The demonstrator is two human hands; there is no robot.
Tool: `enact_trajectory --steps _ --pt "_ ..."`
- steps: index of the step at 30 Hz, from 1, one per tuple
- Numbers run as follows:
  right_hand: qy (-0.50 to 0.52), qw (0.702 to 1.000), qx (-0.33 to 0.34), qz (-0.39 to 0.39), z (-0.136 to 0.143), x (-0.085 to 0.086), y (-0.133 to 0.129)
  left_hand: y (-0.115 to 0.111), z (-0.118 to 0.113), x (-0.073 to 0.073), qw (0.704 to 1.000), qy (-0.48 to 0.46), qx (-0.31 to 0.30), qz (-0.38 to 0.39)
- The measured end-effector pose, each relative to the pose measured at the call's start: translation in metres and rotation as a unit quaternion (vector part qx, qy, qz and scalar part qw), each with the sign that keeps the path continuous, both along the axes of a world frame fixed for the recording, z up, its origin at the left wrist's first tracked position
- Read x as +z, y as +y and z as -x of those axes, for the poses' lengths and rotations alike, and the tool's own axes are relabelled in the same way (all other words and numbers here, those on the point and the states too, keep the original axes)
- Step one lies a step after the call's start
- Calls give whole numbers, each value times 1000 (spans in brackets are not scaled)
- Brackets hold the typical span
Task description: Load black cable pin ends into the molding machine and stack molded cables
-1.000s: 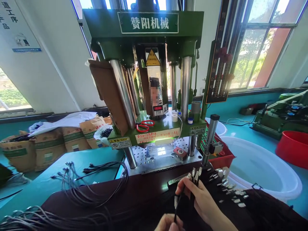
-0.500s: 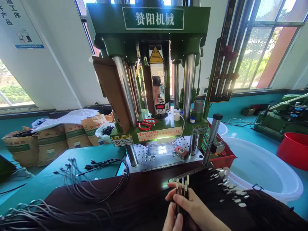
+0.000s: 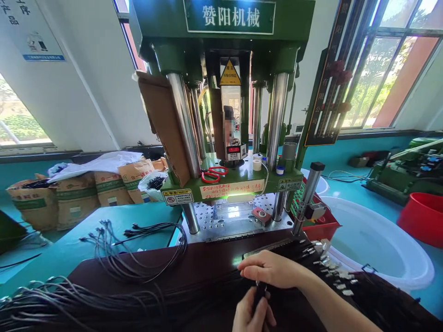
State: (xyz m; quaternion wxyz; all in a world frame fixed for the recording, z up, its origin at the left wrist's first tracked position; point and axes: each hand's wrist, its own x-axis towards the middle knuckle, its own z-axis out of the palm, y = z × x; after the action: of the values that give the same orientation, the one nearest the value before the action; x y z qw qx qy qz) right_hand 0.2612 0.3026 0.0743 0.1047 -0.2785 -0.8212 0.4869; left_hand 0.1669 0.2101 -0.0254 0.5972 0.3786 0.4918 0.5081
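Together, left hand [image 3: 252, 313] and right hand [image 3: 273, 269] grip cables [image 3: 259, 291].

Green machine, teal desk, black cables

The press [image 3: 224, 92] is dark green with a white-lettered sign [image 3: 230, 16], a yellow and black warning triangle [image 3: 230, 74] and shiny silver columns [image 3: 185, 122]; red-handled scissors [image 3: 213, 174] lie on its green ledge. The desk [image 3: 69, 258] is teal, with a dark brown mat [image 3: 194, 265] on it. The cables [image 3: 114, 267] are black, and the plugs [image 3: 328, 269] at the right have silver metal ends. The basin [image 3: 377, 244] is white, the tub [image 3: 422, 219] and the crate [image 3: 320, 228] are red, and the sacks [image 3: 76, 198] are brown paper with green print.
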Motion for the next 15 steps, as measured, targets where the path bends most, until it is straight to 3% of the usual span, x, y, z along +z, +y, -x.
enact_trajectory --steps 5,8,12,15 --pt "8 999 -31 -8 4 -12 2 2 -2 5 998 -19 -47 24" --pt "-35 999 -2 -14 8 -12 1 4 -5 9 998 -45 -31 9" --pt "-82 991 1 -101 12 -10 -3 9 -9 11 997 -70 -24 16" --pt "-81 991 7 -102 15 -14 -2 10 -11 10 995 -94 -27 9"
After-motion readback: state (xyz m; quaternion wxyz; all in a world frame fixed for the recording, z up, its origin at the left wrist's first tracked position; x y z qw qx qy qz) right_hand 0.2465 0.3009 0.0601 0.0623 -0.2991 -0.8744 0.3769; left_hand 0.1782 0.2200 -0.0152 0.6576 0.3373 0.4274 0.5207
